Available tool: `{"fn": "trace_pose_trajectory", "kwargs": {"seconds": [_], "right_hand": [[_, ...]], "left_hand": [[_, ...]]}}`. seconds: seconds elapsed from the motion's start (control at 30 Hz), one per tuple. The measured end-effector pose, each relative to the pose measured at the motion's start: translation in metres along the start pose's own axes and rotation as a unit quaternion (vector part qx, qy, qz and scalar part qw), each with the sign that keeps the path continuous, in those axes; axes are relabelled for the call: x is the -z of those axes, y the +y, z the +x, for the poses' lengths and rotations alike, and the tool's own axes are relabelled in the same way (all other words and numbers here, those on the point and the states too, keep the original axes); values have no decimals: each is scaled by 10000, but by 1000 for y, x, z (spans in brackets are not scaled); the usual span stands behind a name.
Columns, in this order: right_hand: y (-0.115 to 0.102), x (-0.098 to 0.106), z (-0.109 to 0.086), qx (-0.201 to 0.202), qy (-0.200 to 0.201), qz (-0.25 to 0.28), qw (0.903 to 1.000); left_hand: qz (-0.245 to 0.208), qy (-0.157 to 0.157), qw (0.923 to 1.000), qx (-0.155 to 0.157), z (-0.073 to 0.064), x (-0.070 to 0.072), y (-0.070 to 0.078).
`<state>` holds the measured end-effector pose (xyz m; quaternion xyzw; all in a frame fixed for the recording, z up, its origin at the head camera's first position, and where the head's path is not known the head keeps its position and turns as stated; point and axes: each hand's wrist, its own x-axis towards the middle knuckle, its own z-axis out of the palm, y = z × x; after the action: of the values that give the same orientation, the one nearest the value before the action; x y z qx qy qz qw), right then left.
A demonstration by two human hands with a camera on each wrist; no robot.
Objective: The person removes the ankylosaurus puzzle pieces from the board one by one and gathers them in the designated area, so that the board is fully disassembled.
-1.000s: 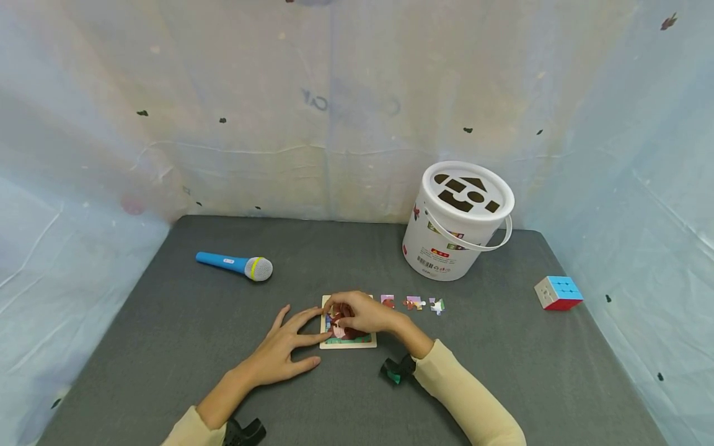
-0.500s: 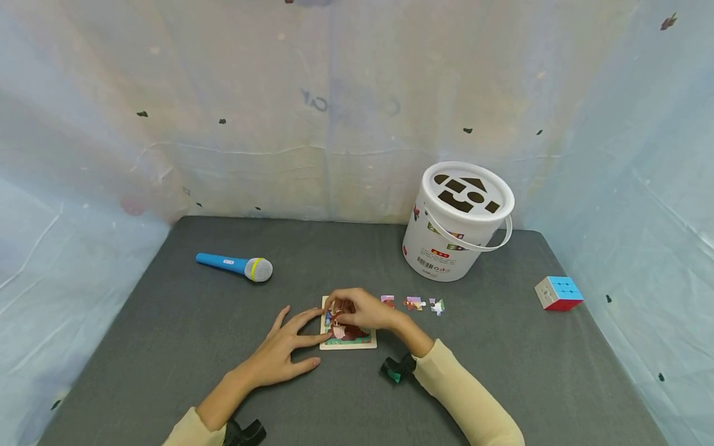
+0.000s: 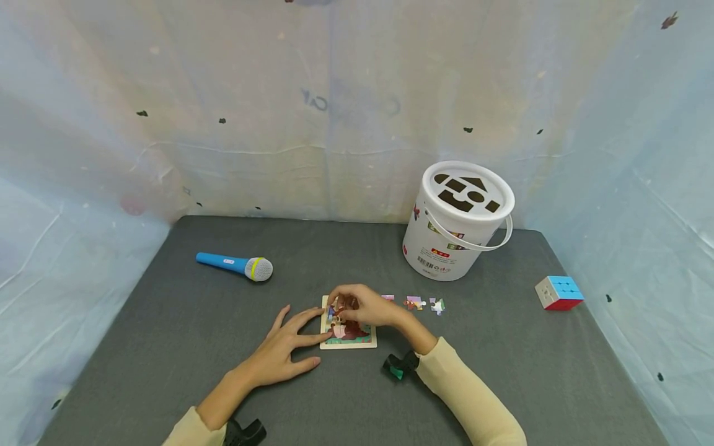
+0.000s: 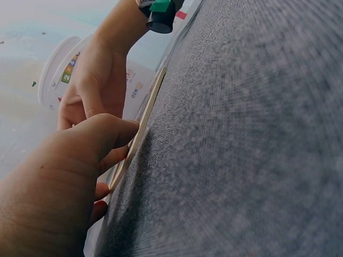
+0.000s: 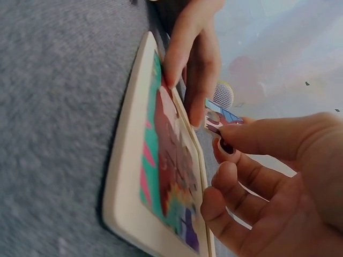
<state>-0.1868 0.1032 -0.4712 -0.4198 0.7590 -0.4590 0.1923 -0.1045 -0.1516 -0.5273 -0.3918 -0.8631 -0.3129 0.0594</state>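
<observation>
A small jigsaw puzzle in a pale wooden tray (image 3: 348, 346) lies flat on the grey table, its picture partly filled with brown, pink and green pieces. My left hand (image 3: 284, 350) has its fingers spread, with the fingertips resting on the tray's left side. Above the tray, my right hand (image 3: 365, 306) pinches a puzzle piece (image 5: 215, 116) between thumb and fingers. That piece is tilted and apart from the tray in the right wrist view. In the head view the right hand hides the tray's upper right part.
Right of the tray lie loose puzzle pieces (image 3: 414, 303), one partly behind the right hand. A white bucket (image 3: 454, 226) with a shape-cutout lid stands at the back right. A toy microphone (image 3: 234, 265) lies at left, a puzzle cube (image 3: 559, 293) at far right.
My right hand has risen slightly from the tray and shifted a little right and back, so more of the picture shows. The left hand has stayed still.
</observation>
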Motion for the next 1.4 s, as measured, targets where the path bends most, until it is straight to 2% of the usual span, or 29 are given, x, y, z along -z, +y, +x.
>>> {"fn": "trace_pose_trajectory", "kwargs": {"seconds": [0.43,0.63,0.83,1.07,1.2,1.4], "right_hand": [[-4,12,-12,-49,108,3,9999],[-5,26,-33,-241,143,-80,9996],[-1,40,-58,-385,224,-94,9990],[-1,50,-80,-707,72,-150,9974],[2,53,-89,-939,-84,-84,9955],[3,54,-100,-1064,-208,145,9940]], "left_hand": [[-59,-59,9999,75,0,1,2],[-27,-128,9998,132,1,2,3],[-31,-69,9999,118,1,2,2],[48,-112,9999,121,0,3,3],[16,-270,9994,210,2,7,6],[-207,-911,9940,577,10,20,12]]}}
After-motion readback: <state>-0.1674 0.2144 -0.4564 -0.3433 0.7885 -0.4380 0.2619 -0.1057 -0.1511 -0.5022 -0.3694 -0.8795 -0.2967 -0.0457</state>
